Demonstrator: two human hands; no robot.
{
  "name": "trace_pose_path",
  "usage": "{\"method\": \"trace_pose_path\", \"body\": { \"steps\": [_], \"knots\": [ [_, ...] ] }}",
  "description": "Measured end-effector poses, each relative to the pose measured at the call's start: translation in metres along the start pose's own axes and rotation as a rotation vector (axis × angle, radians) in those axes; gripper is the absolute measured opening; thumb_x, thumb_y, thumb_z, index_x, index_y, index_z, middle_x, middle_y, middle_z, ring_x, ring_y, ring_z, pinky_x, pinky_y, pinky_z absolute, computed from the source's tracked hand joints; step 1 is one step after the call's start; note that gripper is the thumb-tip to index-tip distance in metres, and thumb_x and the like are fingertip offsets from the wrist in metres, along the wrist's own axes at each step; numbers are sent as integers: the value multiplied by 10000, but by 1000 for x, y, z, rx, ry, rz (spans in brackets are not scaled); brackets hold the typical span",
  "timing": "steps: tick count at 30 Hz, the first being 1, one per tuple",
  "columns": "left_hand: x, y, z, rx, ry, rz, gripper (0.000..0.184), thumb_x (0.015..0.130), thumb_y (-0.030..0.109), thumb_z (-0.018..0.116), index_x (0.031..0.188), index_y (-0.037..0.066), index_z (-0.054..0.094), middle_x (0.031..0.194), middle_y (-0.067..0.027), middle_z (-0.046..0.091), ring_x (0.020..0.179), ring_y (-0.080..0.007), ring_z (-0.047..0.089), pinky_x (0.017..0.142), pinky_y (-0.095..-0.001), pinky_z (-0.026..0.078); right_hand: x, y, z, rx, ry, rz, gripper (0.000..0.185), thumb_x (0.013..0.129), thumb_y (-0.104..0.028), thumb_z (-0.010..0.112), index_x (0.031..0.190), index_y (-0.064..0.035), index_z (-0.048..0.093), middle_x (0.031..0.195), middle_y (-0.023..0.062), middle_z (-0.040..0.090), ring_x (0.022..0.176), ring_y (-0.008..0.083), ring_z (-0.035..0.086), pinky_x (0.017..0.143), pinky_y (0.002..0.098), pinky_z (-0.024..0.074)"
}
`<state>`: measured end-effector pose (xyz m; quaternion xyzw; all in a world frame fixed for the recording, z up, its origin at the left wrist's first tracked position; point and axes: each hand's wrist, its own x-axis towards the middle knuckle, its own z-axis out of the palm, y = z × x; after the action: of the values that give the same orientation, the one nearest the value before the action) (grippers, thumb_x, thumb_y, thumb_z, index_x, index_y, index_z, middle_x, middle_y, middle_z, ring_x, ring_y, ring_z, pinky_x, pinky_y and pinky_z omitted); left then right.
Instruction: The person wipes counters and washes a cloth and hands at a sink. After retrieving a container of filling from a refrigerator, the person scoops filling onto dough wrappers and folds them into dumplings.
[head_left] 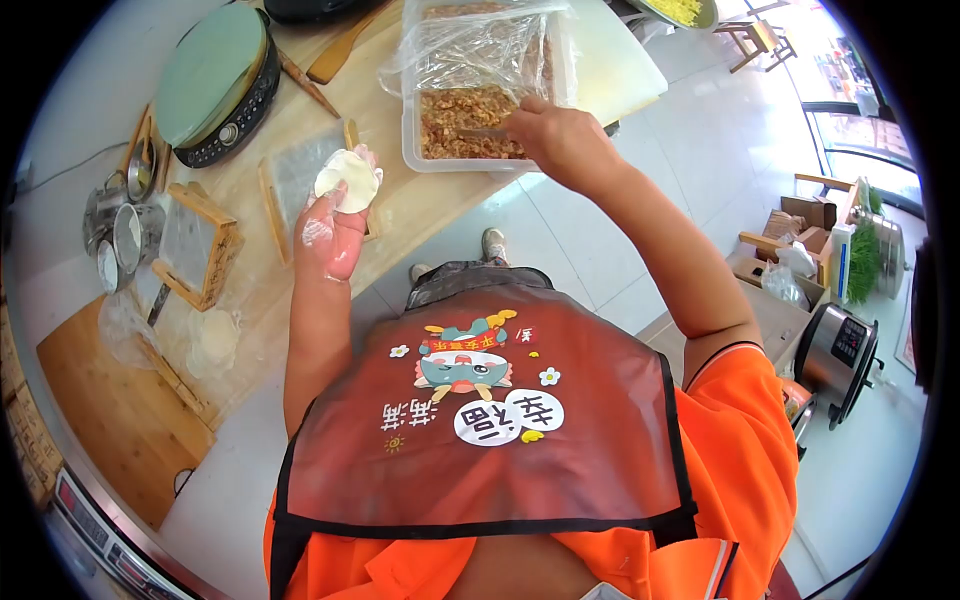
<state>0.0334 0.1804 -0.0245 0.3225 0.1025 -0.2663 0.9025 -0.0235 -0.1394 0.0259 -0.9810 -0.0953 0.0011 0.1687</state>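
My left hand (335, 235), dusted with flour, holds a round white dough wrapper (352, 190) across its fingers, with the thumb on top. My right hand (562, 142) is closed round a thin, flat filling spatula (482, 133), whose far end rests in brown minced filling (460, 108). The filling lies in a clear plastic tub (410, 130), and crumpled plastic film (470, 50) covers its far part. Part of the spatula is hidden by my right fingers.
On the wooden table (385, 220) are a green-lidded electric pan (215, 75), a wooden spatula (335, 58), a wood-framed press (200, 245), metal cups (130, 232) and a flat dough round (213, 342). A rice cooker (835, 355) stands at right.
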Motion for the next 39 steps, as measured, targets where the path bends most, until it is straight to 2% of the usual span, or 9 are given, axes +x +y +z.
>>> {"method": "trace_pose_path", "body": {
  "steps": [6, 15, 20, 23, 26, 29, 32, 36, 39],
  "knots": [
    [-3, 2, 9, 136, -12, 89, 457, 886, -32, 508, 1331, -94, 424, 1376, -251, 483, 1304, -371, 464, 1127, -472, 369, 8, -15, 12, 4, -137, 88, 155, 889, -114, 557, 977, -66, 675, 918, 117, 633, 844, 333, 648, 735, 444, 528],
    [-4, 7, 6, -83, 113, 89, 441, 984, 146, 515, 1347, -86, 422, 1390, -242, 477, 1305, -354, 461, 1132, -470, 351, 32, -32, 20, 16, -194, 37, 168, 875, -118, 545, 883, -34, 691, 857, 169, 659, 845, 354, 632, 772, 454, 507],
    [-6, 12, 2, -95, 101, 80, 409, 976, 167, 530, 1299, -79, 477, 1308, -224, 554, 1227, -340, 538, 1058, -451, 433, 46, -40, 21, 151, -255, 118, 183, 857, -155, 579, 899, -19, 693, 854, 165, 673, 823, 356, 636, 781, 451, 497],
    [-5, 13, 5, -78, 120, 100, 404, 975, 163, 529, 1296, -78, 483, 1294, -221, 565, 1211, -338, 550, 1047, -448, 442, 45, -24, 23, 373, -192, 110, 199, 878, -193, 612, 878, -13, 696, 831, 121, 689, 653, 245, 623, 616, 381, 490],
    [0, 11, 16, -56, 124, 113, 397, 976, 160, 527, 1293, -76, 486, 1285, -223, 570, 1199, -336, 558, 1045, -452, 445, 34, -22, 0, 751, -379, 465, 196, 925, -190, 601, 944, -15, 688, 819, 66, 686, 510, 97, 477, 457, 257, 376],
    [8, 1, 36, -39, 158, 82, 389, 982, 168, 518, 1285, -75, 491, 1274, -223, 576, 1195, -335, 560, 1051, -457, 442, 12, -23, -4, 1252, -248, 530, 195, 958, -167, 576, 1042, -10, 655, 825, 27, 662, 493, 20, 346, 420, 177, 253],
    [23, -18, 58, -124, 136, -35, 379, 990, 180, 502, 1271, -74, 498, 1265, -221, 581, 1193, -339, 560, 1055, -464, 440, -3, -39, -7, 1414, -41, 535, 243, 943, -139, 566, 1137, -22, 657, 876, 42, 681, 542, 33, 415, 498, 185, 342],
    [30, -44, 98, -288, 23, -98, 354, 1015, 179, 431, 1271, -59, 491, 1271, -195, 560, 1192, -318, 547, 1059, -460, 435, -18, -68, 4, 1118, 258, 451, 310, 937, -106, 579, 1239, -95, 649, 844, 12, 635, 661, 122, 509, 661, 253, 444],
    [36, -49, 117, -367, -28, -82, 349, 1036, 176, 371, 1275, -58, 474, 1265, -180, 546, 1187, -304, 536, 1060, -445, 432, -29, -74, 12, 610, 461, 144, 348, 909, -48, 595, 1236, -148, 658, 856, 24, 577, 712, 188, 545, 736, 292, 457]
  ]
}}
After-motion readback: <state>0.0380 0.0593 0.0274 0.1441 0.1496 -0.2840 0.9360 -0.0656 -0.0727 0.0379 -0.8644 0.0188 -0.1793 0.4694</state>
